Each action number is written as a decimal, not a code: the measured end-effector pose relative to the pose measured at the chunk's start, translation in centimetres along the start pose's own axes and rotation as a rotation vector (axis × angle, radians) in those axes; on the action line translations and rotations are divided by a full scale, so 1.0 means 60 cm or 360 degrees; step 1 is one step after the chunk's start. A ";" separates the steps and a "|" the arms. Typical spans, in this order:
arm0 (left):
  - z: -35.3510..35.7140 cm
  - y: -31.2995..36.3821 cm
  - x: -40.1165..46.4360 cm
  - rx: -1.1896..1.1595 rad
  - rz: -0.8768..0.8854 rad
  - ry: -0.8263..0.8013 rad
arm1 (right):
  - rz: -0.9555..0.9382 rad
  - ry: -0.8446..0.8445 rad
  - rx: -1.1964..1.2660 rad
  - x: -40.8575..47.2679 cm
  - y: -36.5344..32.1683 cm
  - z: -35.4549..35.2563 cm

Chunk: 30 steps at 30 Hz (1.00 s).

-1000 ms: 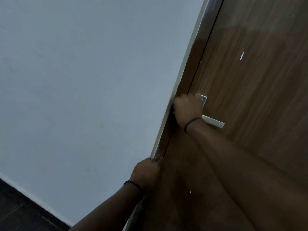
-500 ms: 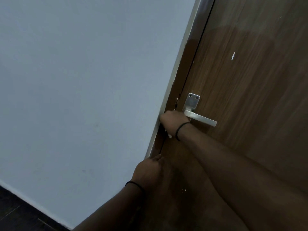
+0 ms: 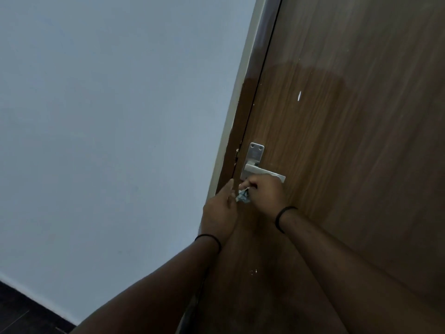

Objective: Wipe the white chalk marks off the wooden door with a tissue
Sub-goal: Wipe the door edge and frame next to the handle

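The brown wooden door (image 3: pixel 349 141) fills the right side. A small white mark (image 3: pixel 299 95) sits on it above the handle, and a few white specks (image 3: pixel 253 271) lie lower down. My right hand (image 3: pixel 265 192) is just under the metal lever handle (image 3: pixel 262 171), pinching a crumpled whitish tissue (image 3: pixel 242 195). My left hand (image 3: pixel 220 209) is right beside it at the door's edge, fingers extended toward the tissue and touching or nearly touching it.
A pale wall (image 3: pixel 108 141) takes up the left side, ending at the door frame (image 3: pixel 237 112). Dark floor (image 3: pixel 21 312) shows at the bottom left corner.
My right hand came down from the handle plate to below the lever, and the tissue now shows in it. My left hand rose from the lower door edge to meet it.
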<state>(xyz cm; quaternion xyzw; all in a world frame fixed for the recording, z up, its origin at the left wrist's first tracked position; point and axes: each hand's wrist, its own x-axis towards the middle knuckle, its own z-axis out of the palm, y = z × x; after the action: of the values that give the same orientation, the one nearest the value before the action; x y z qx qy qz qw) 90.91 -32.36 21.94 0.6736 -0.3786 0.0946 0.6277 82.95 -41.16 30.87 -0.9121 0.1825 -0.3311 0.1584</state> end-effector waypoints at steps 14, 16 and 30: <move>-0.002 0.107 0.051 -0.1101 -0.0587 0.0106 | 0.0295 0.0036 0.1053 -0.014 -0.002 -0.049; -0.001 0.107 0.055 -0.0888 -0.0538 0.0225 | 0.0130 0.0068 0.0907 -0.015 -0.005 -0.049; 0.011 0.110 0.053 -0.1110 -0.0526 -0.0076 | 0.0087 0.0261 0.0520 -0.015 0.010 -0.065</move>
<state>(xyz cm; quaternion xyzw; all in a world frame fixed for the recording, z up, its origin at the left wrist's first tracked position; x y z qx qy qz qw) 88.76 -33.71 28.83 0.4735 -0.2889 -0.1580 0.8169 79.59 -41.99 32.99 -0.8389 0.1632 -0.4252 0.2980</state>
